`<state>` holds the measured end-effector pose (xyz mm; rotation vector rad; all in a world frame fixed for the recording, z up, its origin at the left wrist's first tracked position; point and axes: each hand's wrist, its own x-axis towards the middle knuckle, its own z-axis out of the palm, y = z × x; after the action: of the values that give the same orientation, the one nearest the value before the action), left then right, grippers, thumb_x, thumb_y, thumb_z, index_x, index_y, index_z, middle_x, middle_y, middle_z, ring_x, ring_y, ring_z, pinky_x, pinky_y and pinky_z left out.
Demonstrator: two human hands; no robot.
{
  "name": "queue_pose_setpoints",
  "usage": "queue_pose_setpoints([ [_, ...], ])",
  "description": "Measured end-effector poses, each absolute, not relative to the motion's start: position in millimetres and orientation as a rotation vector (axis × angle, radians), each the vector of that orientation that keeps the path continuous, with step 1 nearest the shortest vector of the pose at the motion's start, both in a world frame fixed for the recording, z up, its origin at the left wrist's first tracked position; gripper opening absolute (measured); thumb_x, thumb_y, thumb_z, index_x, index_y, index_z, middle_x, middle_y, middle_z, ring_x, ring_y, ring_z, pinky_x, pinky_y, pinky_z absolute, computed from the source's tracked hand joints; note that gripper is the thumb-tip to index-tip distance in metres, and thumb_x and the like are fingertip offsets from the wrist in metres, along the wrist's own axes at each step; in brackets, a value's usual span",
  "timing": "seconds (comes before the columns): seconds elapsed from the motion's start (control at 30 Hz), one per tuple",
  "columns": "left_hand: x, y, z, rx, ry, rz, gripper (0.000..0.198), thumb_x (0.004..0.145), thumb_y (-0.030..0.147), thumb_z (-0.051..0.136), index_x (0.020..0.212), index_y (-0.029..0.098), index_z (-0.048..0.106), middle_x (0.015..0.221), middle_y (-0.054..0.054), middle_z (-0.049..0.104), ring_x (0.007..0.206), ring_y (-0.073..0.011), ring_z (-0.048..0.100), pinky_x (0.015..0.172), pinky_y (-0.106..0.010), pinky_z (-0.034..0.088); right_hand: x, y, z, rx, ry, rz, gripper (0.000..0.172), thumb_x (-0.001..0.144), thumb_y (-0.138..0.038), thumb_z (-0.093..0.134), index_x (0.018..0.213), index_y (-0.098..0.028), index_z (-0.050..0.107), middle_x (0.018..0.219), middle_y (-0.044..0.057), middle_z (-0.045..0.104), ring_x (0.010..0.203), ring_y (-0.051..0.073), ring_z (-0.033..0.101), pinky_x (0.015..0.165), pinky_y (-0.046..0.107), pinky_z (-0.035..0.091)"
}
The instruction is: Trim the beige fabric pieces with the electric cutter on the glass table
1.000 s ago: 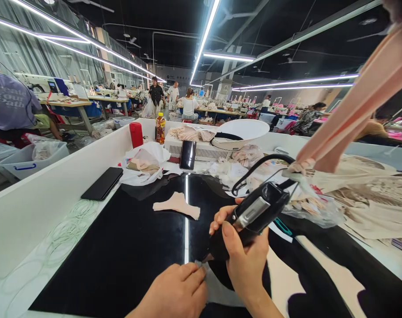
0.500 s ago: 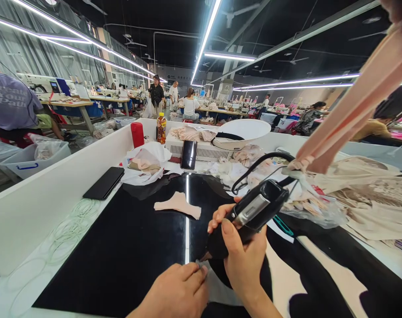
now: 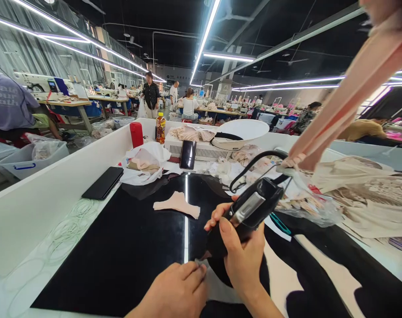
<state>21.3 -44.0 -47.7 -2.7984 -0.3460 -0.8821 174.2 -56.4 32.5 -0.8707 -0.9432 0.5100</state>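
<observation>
My right hand [image 3: 242, 254] is wrapped round a black corded hand tool [image 3: 250, 205] with a silver plate on its side. The tool tilts, its lower end down near the black work surface [image 3: 121, 238]; its exact kind I cannot tell. From its top, a pink fabric strip [image 3: 350, 95] runs up to the right. My left hand [image 3: 179, 287] is closed beside the tool's lower end, fingertips pinching the edge of a thin grey sheet [image 3: 222, 289]. Ahead of both hands lies a small pale pink fabric piece [image 3: 176, 204]. Longer pink pieces [image 3: 280, 269] lie to the right.
Thin pale green loops [image 3: 65, 229] and a black phone-like slab [image 3: 103, 182] lie left. At the back stand a propped phone [image 3: 188, 154], a drink bottle [image 3: 160, 128] and a white bag [image 3: 144, 163]. Beige cloth [image 3: 369, 194] is piled right. Low white walls [image 3: 55, 190] edge the table.
My view has shifted slightly. Both hands keep their places on the tool and the sheet. In the background, a person in a dotted top has turned and moved a little left.
</observation>
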Motion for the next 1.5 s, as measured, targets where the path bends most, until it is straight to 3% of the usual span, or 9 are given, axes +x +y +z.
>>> queue_pose_setpoints([
  [0.2,18,-48,-42,-2.861,-0.357,-0.792,0.013,0.105,0.018,0.054,0.107,0.014,0.066,0.115,-0.005,0.075,0.101,-0.0182,0.07,0.071,-0.027,0.054,194,-77,40,-0.929,-0.877,0.434,0.034,0.09,-0.031,0.077,0.116,-0.03,0.056,0.084,-0.004,0.066,0.063,0.014,0.065,0.062,0.033,0.06],
  [0.5,17,-48,-37,-2.918,-0.363,-0.748,0.012,0.103,0.02,0.058,0.111,0.015,0.066,0.118,-0.005,0.074,0.1,-0.0198,0.071,0.075,-0.03,0.056,222,-120,36,-0.959,-0.928,0.391,0.031,0.093,-0.027,0.074,0.12,-0.029,0.058,0.084,-0.001,0.064,0.066,0.017,0.064,0.059,0.035,0.059],
  [0.7,23,-51,-32,-2.922,-0.28,-0.864,0.015,0.105,0.03,0.06,0.109,0.017,0.066,0.115,-0.002,0.072,0.109,-0.0182,0.066,0.092,-0.031,0.053,226,-126,39,-1.002,-0.892,0.343,0.031,0.09,-0.03,0.076,0.116,-0.03,0.059,0.081,0.0,0.064,0.063,0.017,0.063,0.056,0.036,0.059],
  [0.87,31,-56,-26,-3.054,-0.214,-0.828,0.032,0.097,0.045,0.071,0.112,0.018,0.063,0.105,0.0,0.069,0.099,-0.0179,0.065,0.092,-0.03,0.051,221,-126,39,-0.971,-0.887,0.369,0.031,0.092,-0.031,0.075,0.118,-0.031,0.058,0.083,-0.001,0.063,0.064,0.016,0.062,0.058,0.034,0.058],
  [1.1,36,-55,-33,-3.085,-0.195,-0.741,0.05,0.09,0.054,0.077,0.121,0.018,0.062,0.109,-0.001,0.068,0.1,-0.0196,0.064,0.095,-0.032,0.05,215,-125,33,-0.946,-0.946,0.415,0.033,0.094,-0.03,0.073,0.121,-0.032,0.055,0.087,-0.001,0.063,0.065,0.015,0.064,0.06,0.034,0.058],
  [1.5,36,-58,-32,-3.094,-0.215,-0.677,0.055,0.088,0.054,0.079,0.123,0.017,0.06,0.112,-0.001,0.068,0.101,-0.0207,0.063,0.098,-0.034,0.049,224,-126,29,-0.957,-0.942,0.401,0.032,0.094,-0.028,0.073,0.121,-0.031,0.055,0.086,-0.002,0.064,0.066,0.015,0.065,0.062,0.032,0.059],
])
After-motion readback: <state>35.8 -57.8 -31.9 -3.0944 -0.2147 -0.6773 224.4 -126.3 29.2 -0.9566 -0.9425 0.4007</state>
